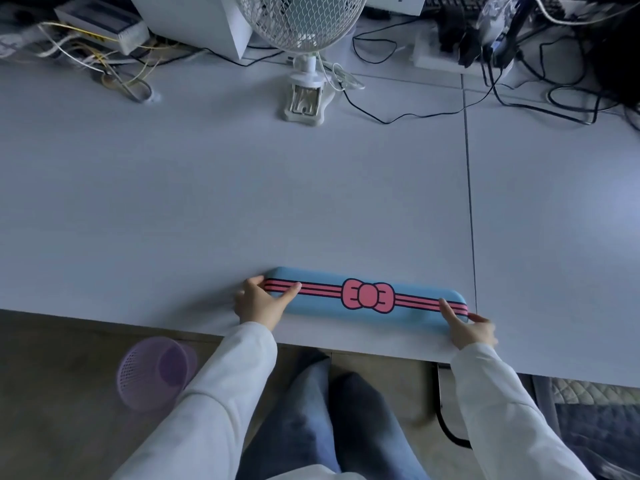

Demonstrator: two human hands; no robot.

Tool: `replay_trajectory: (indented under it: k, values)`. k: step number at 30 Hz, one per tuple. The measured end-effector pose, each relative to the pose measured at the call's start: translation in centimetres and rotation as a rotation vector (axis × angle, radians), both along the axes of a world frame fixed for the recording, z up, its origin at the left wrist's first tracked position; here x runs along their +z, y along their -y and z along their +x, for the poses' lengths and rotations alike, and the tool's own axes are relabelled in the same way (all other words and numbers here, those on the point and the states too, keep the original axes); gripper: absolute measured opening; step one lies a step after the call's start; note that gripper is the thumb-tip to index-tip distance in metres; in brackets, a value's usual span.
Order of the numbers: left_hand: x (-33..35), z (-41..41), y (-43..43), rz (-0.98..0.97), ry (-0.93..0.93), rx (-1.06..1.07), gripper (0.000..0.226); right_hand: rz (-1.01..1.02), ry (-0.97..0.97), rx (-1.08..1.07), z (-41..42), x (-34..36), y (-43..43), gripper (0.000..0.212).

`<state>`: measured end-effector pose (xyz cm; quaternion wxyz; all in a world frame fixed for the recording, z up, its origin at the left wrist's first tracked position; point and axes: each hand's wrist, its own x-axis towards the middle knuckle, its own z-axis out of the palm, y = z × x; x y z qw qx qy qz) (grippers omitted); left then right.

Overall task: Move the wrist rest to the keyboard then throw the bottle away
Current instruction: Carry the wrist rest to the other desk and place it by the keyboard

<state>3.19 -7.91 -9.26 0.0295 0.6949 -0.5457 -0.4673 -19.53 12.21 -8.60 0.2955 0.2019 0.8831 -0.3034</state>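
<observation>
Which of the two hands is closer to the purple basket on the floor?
The left hand, gripping the wrist rest's left end above the purple basket; the right hand holds the far end.

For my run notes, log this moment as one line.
step: wrist rest | left hand: gripping left end | right hand: gripping right end | wrist rest: near desk edge | bottle: unseen
</observation>
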Motion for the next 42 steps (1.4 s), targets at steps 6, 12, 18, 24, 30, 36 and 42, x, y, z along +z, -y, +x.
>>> replay_trajectory:
  k: [6,12,18,24,30,36,42]
  values:
    - [-0.6,0.6,0.4,0.002,-0.074,-0.001,0.062,-0.091,-0.011,0.029,-0.5,-0.5,-0.5,0.055]
    - [-0.9,1.2,-0.4,0.01,-0.182,0.092,0.05,-0.465,0.013,-0.163,0.0,-0.6,-0.1,0.034]
    - [-0.8,2.5,-2.0,0.092,-0.3,0.29,0.053,-0.58,0.043,-0.089,-0.3,0.2,0.1,0.024]
    - [0.0,4.6,-5.3,0.099,-0.498,0.558,0.044,-0.663,0.085,0.057,-0.7,1.3,0.4,0.015]
    - [0.7,6.5,-9.9,0.065,-0.594,0.8,0.048,-0.717,0.16,0.195,-0.4,1.4,0.3,0.008]
    - [3.1,9.3,-14.7,-0.019,-0.67,0.973,0.036,-0.735,0.25,0.342,1.5,1.4,1.2,0.012]
    - [5.2,14.1,-18.1,-0.138,-0.708,1.184,0.052,-0.755,0.327,0.54,6.5,2.4,4.0,0.007]
